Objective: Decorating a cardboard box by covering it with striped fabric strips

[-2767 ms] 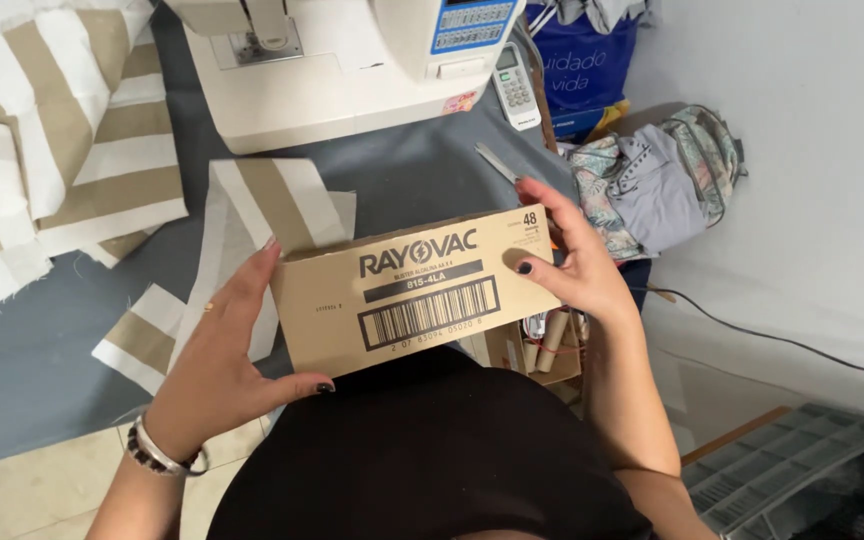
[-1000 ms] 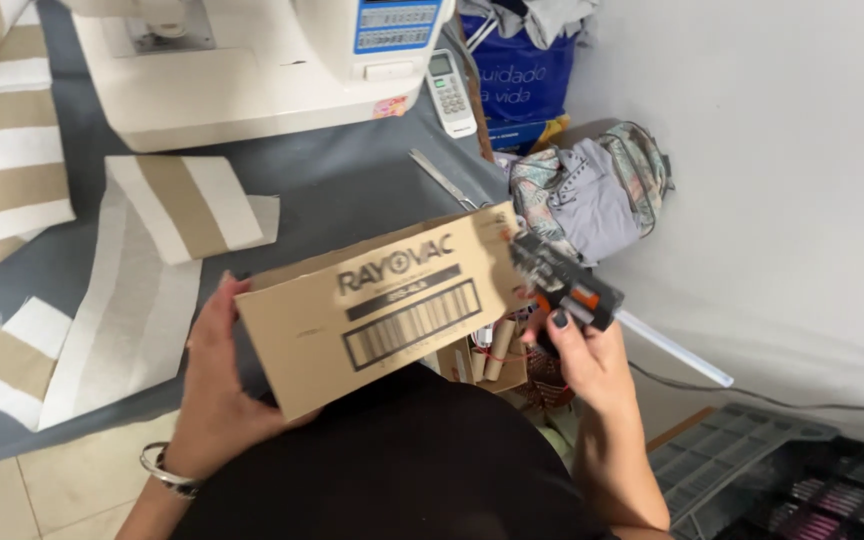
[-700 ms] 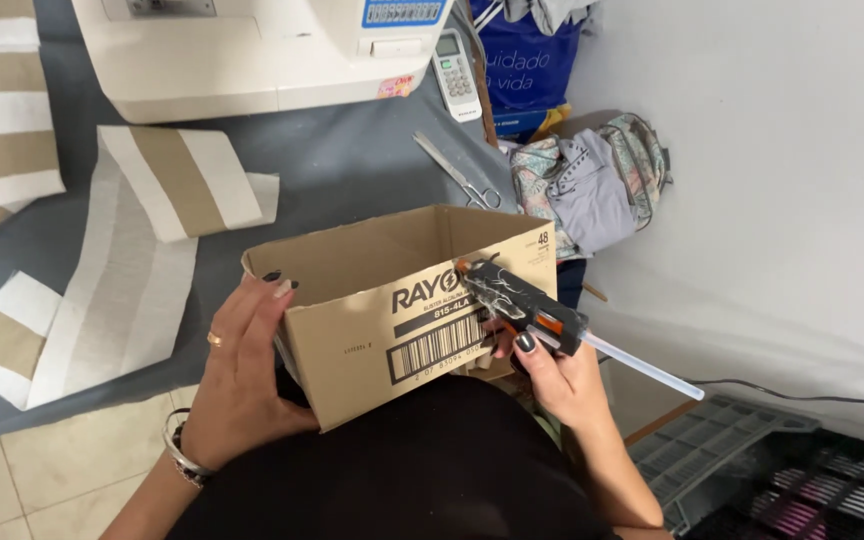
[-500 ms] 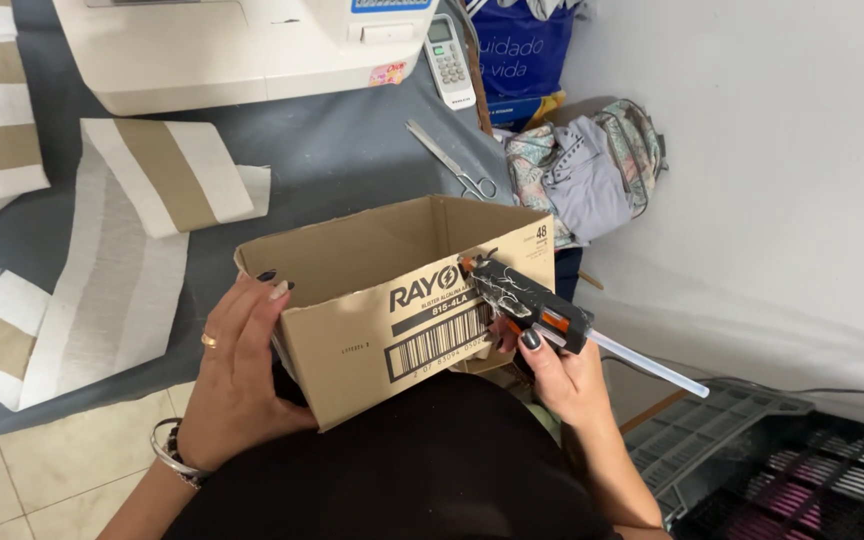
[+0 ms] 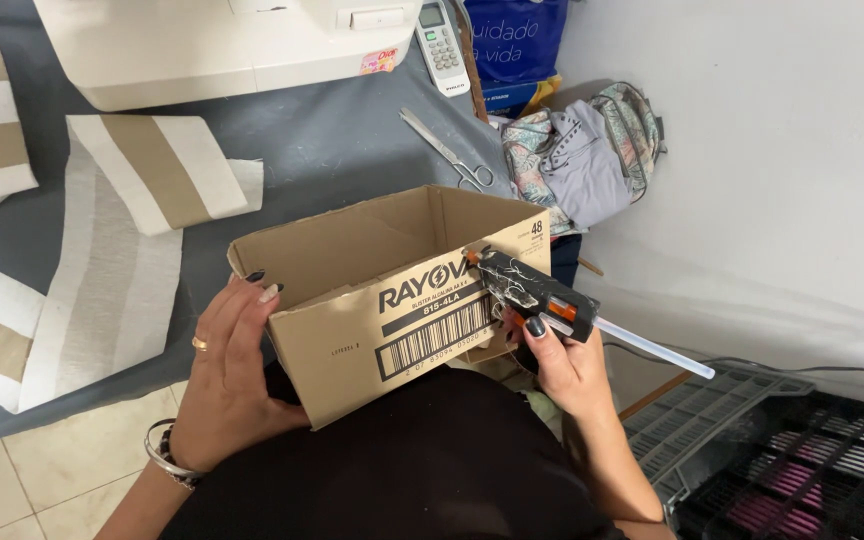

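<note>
**A:** What are the hands doing?

**B:** The left hand (image 5: 227,375) is gripping the near left corner of an open cardboard box (image 5: 382,300), fingers wrapping over its rim. The box is sitting tilted on the person's lap, at the edge of a grey table (image 5: 332,150), open side facing up.

**A:** And the other one?

**B:** The right hand (image 5: 564,365) is clenching a black and orange glue gun (image 5: 530,288). Its nozzle is pressing against the box's upper right corner, and a clear glue stick (image 5: 652,347) is sticking out behind, pointing right.

**A:** What is lying around?

**B:** On the table, beyond the box, a pair of scissors (image 5: 447,150) is lying near a white sewing machine (image 5: 222,45), with a remote control (image 5: 439,45) beside that. Beige and white striped fabric pieces (image 5: 142,190) are spreading across the left side. A patterned backpack (image 5: 582,155) is resting against the white wall on the right.
</note>
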